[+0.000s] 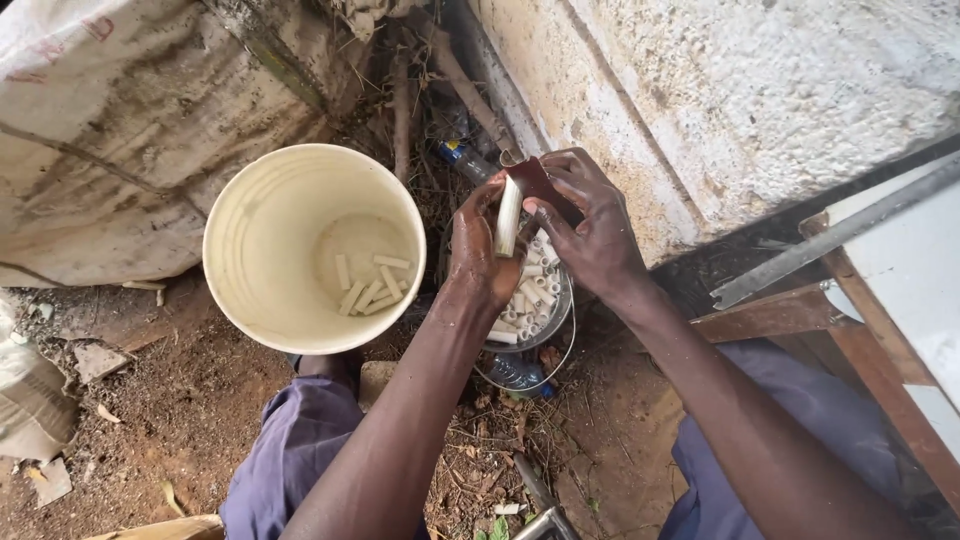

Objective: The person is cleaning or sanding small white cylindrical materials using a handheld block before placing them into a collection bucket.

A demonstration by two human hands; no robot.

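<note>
A short white tube piece (508, 216) is gripped in the left hand (480, 250) and rubbed with a reddish-brown scrap (532, 180) pinched in the right hand (590, 225), above a metal bowl (560, 310) holding many pieces, while only a few lie in the cream bucket (240, 250).

Bare dirt ground (180, 400) — strewn with dry leaves and paper scraps (50, 480) — carries a cream bucket (260, 300) and, seemingly, a metal bowl (560, 310).

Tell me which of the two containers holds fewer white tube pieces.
The cream bucket: only a few pieces lie on its bottom. The metal bowl under the hands is heaped with them.
</note>
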